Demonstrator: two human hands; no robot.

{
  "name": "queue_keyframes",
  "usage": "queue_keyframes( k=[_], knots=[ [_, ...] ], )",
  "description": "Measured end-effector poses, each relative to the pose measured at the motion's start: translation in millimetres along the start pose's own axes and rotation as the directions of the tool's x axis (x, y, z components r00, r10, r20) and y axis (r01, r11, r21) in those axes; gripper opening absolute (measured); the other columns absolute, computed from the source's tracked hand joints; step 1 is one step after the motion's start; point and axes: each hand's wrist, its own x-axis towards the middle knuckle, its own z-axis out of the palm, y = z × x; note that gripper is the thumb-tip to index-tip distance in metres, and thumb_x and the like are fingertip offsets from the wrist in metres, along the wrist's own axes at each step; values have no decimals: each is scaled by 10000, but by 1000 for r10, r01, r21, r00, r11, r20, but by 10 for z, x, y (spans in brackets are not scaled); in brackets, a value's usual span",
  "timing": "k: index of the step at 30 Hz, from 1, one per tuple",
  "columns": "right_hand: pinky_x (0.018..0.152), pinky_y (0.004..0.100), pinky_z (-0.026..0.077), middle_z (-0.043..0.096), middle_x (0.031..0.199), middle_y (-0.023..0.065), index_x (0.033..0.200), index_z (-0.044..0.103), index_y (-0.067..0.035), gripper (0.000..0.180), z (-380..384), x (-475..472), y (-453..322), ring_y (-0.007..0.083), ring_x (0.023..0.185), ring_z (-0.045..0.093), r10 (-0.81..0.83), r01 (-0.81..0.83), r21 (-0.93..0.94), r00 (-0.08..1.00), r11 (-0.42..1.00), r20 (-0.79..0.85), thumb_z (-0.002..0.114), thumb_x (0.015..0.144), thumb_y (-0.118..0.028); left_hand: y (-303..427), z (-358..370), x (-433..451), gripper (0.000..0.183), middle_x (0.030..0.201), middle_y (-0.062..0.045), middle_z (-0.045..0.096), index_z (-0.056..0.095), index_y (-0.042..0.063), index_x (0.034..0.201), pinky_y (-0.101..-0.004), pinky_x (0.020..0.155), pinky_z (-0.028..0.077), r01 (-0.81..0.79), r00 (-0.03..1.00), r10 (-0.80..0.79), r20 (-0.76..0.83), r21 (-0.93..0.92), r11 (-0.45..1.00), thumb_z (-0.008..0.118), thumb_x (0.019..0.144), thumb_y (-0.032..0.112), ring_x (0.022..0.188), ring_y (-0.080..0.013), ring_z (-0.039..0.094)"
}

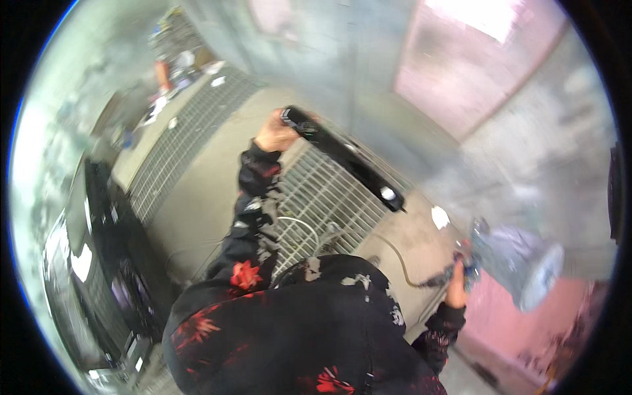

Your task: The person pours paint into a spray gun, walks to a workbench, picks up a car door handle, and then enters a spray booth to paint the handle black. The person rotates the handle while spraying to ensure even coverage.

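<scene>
My left hand [276,132] grips one end of a long, narrow, glossy black part [345,160]. The part slants down to the right above a floor grate, and a bright reflection shows near its far end. Out to the right, my right hand [457,289] is closed around a spray gun [469,261]. The gun's translucent cup [518,266] points away to the right, its wide end outward. A thin hose [402,261] runs from near the gun across the floor. Motion blur hides the gun's trigger and nozzle details.
Metal grates [328,197] are set in the pale floor. At the left stands a large glossy black panel-like object [116,281]. Along the upper-left wall lies a heap of clutter [180,69]. Pink panels [459,74] break up the grey, paint-stained walls.
</scene>
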Motion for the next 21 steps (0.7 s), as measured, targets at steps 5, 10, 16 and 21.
queue_keyframes(
  k=[5,10,16,21],
  knots=[
    [700,264,460,648,881,45,1040,610,-5,252,-231,191,524,142,756,594,31,-62,-149,979,987,-200,673,815,-98,-571,-8,-155,303,1081,-103,627,554,21,1126,-389,847,517,161,960,-196,-201,-179,971,645,850,108,982,-233,621],
    [700,276,458,657,878,62,973,625,-8,192,-834,626,964,139,775,599,110,-160,-264,975,951,-193,665,819,-114,-1114,489,-389,274,1049,-54,622,545,33,1117,-296,805,537,210,811,-350,-468,-325,922,626,873,128,932,-179,622],
    [778,285,455,660,933,56,1067,620,3,292,-1818,1326,2381,137,830,594,275,-263,-394,961,881,-26,651,782,-54,-2299,1290,-858,428,1112,-71,614,529,11,1156,-332,861,493,309,720,-420,-553,-288,907,681,839,255,1018,-195,593],
    [719,277,442,626,835,36,938,624,-26,252,-2316,2030,4432,141,775,568,415,-353,-391,906,850,82,634,686,-41,-4165,1573,-1581,400,1068,-77,643,571,54,1129,-329,821,549,230,644,-523,-558,-511,828,727,784,181,953,-216,641]
  ],
)
